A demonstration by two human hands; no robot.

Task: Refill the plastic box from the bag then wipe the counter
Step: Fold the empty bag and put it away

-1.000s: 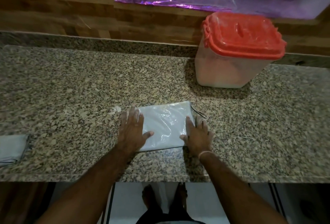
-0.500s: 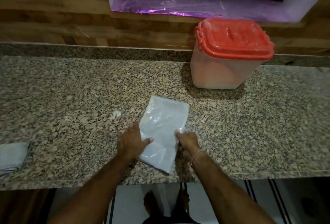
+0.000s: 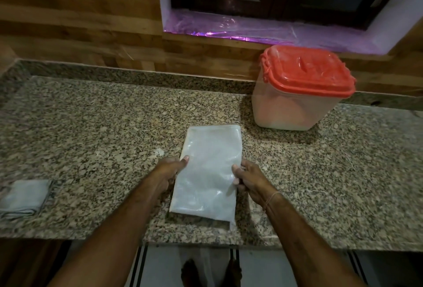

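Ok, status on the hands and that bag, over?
Both hands, left and right, gripping bag by its sides. Box lid on. Cloth far left, untouched.

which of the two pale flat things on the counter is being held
The white plastic bag in the middle, gripped at its sides by the left hand and right hand. The folded grey cloth at the far left edge lies untouched.

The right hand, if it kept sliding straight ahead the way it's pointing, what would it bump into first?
Probably the plastic box with the red lid. The right hand, holding the bag, points up the counter toward it, though it might pass just left; depth is unclear.
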